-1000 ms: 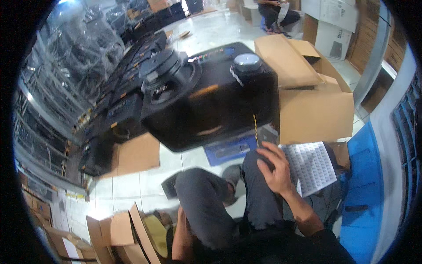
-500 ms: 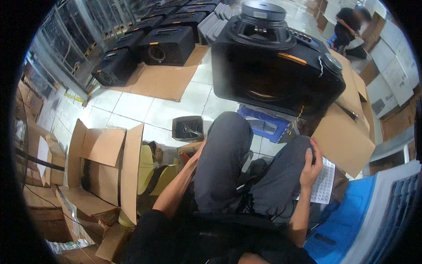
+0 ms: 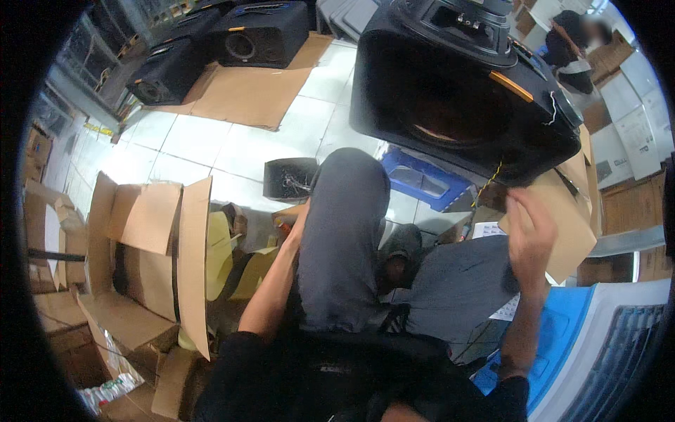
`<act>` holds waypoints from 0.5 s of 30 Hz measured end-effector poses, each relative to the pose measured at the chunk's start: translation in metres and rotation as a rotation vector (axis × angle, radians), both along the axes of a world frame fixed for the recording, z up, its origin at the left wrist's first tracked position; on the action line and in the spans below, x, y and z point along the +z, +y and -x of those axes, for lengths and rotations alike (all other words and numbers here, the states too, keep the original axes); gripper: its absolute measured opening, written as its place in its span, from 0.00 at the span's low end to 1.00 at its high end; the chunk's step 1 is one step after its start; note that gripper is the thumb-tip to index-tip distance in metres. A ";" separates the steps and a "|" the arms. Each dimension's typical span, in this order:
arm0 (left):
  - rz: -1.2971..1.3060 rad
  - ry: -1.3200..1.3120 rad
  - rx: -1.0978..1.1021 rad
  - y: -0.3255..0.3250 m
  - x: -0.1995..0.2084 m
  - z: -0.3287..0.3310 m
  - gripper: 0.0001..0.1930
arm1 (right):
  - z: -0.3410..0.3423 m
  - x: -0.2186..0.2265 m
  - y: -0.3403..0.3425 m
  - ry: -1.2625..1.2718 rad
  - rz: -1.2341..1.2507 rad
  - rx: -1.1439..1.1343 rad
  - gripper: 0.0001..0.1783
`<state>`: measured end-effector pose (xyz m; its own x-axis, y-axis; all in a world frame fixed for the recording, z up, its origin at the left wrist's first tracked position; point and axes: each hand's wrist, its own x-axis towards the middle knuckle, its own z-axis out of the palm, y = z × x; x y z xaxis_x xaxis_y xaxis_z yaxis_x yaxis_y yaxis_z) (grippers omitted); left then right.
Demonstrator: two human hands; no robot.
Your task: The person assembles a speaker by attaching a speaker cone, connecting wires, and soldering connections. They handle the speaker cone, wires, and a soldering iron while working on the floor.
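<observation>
My right hand [image 3: 532, 232] is raised above my right thigh, its fingers loosely bent and nothing visible in them. Just left of its fingertips, a yellow-and-black twisted wire [image 3: 490, 184] hangs from the big black speaker cabinet [image 3: 422, 84]. A round hole shows in the cabinet's front, and a large speaker driver [image 3: 470, 32] rests on top. Beneath the cabinet is a blue plastic stool [image 3: 425, 184]. My left hand [image 3: 302, 219] reaches down beside my left knee, which hides its fingers. A small orange-red object [image 3: 283, 224] lies close to it.
An open cardboard box [image 3: 193, 260] stands at left, and a small dark box [image 3: 285, 179] holding thin strands sits ahead. Finished-looking black speakers [image 3: 259, 35] stand on flat cardboard [image 3: 246, 98]. A blue-and-white appliance [image 3: 562, 337] is at right. Another person [image 3: 566, 42] sits far right.
My right hand has lifted off my right knee and moved up toward the hanging wire. My right leg has shifted lower. The view has tilted, bringing the cabinet closer and higher.
</observation>
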<state>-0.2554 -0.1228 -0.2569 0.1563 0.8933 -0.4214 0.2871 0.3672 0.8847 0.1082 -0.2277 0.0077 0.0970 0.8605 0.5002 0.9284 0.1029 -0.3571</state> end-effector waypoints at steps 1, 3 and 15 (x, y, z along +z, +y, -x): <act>-0.014 0.026 -0.007 0.002 -0.002 0.005 0.28 | 0.006 -0.001 0.022 0.076 0.098 0.005 0.10; -0.039 0.066 0.019 0.006 0.000 0.015 0.28 | 0.016 -0.009 0.071 0.386 0.360 -0.043 0.18; -0.737 -0.021 0.618 0.013 0.179 0.014 0.13 | 0.023 -0.090 0.220 1.377 0.343 -0.341 0.13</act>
<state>-0.2691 -0.1093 -0.0784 -0.4298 0.8595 0.2765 0.2111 -0.2021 0.9563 0.0848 -0.0079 -0.0825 0.5392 0.7537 -0.3758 -0.1996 -0.3191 -0.9265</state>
